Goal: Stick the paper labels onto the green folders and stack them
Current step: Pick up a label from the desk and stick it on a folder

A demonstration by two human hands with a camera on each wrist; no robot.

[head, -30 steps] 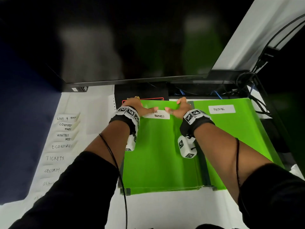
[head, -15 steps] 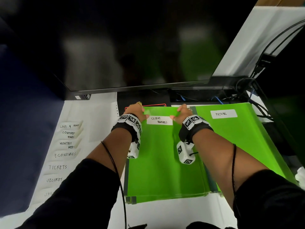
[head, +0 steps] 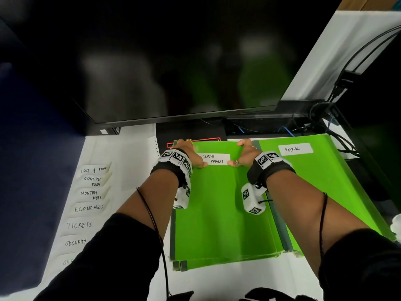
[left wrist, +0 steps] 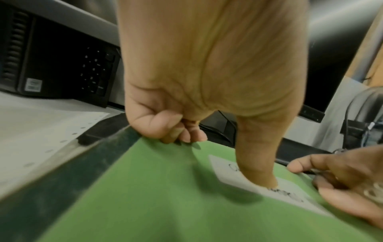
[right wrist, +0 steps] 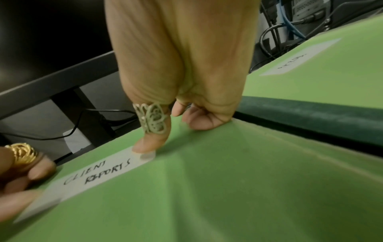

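Both thumbs pressing the "CLIENT REPORTS" label point(head: 213, 159) onto the green folder point(head: 223, 209).

I see my left hand point(head: 188, 154) and right hand point(head: 246, 153) curl their fingers over the folder's far edge, thumbs on the label's two ends; the "PAYROLL" folder point(head: 321, 177) lies just right, spare labels point(head: 86, 207) left on the white table point(head: 121, 157).

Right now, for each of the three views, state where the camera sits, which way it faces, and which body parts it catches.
Head: worn on the head, facing forward and down at the green folder; shows both forearms, left hand and right hand.
Left wrist: on the left wrist, facing along the left hand, whose thumb presses the CLIENT REPORTS label; right fingertips show at the edge.
Right wrist: on the right wrist, facing along the right hand; the thumb presses the label's other end.
Shared: all three show that label.
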